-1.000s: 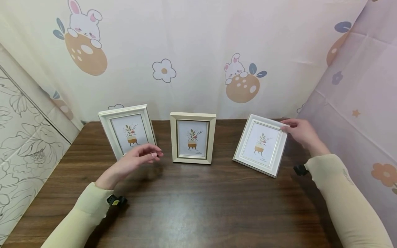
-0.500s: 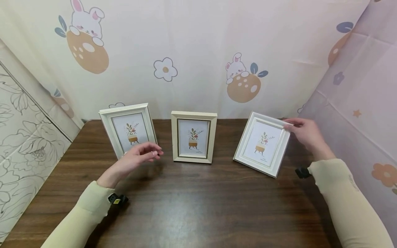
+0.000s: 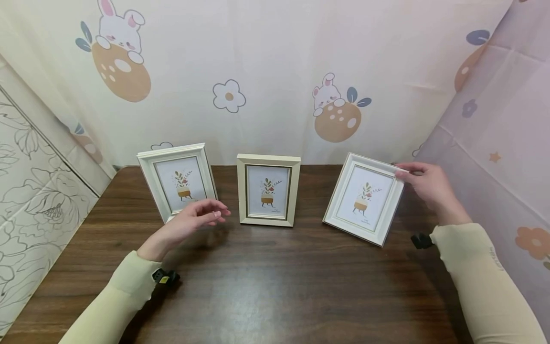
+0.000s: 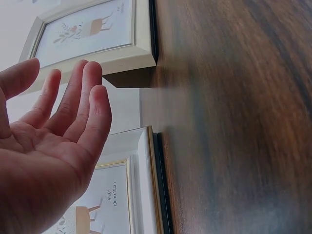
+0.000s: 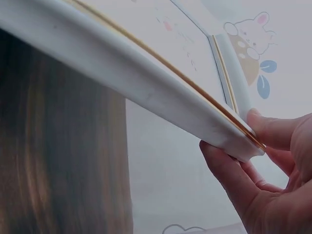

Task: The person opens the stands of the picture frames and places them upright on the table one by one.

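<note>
My right hand (image 3: 431,188) pinches the upper right corner of a white picture frame (image 3: 343,191), thumb in front and fingers behind. That frame is tilted, and its print shows a plant in an orange pot. In the right wrist view the thumb and fingers (image 5: 226,165) grip the gold-lined corner. My left hand (image 3: 189,222) hovers with relaxed fingers, holding nothing, before the lower part of a second white picture frame (image 3: 148,179), partly hiding it. A cream picture frame (image 3: 242,191) stands upright in the middle, just right of the left fingertips.
The dark wooden table (image 3: 275,282) carries all three frames near its back edge. Behind hangs a pale curtain (image 3: 275,57) with rabbits and flowers. A lilac curtain (image 3: 507,157) borders the right side, and a floral panel (image 3: 30,215) the left.
The right frame's upper right corner has shifted slightly right and up with the right hand, so it leans a little differently. The left hand has barely moved.
</note>
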Demonstrator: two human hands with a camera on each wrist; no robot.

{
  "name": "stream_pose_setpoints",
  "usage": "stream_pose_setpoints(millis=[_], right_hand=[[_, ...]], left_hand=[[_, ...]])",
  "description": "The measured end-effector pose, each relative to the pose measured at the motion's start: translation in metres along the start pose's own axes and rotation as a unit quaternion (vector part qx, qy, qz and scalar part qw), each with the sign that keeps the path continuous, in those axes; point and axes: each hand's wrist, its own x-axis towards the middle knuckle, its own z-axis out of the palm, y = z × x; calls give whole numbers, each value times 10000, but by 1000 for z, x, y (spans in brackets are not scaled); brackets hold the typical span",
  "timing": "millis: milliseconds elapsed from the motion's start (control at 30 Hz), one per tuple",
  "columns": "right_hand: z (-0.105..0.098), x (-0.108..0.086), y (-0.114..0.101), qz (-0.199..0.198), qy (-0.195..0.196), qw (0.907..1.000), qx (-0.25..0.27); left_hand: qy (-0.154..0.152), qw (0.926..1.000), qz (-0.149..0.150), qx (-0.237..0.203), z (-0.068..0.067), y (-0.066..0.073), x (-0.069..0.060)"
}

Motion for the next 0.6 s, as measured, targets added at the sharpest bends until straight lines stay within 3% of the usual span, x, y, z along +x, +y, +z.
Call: stream_pose_setpoints(millis=[333,600], right_hand=[[-6,-6,-3,-417,9,9977,539],[-10,-12,-6,-541,-75,9974,466]], left_hand=[[-58,9999,-61,108,4,1,2],[-239,9996,23,152,11,-1,4]])
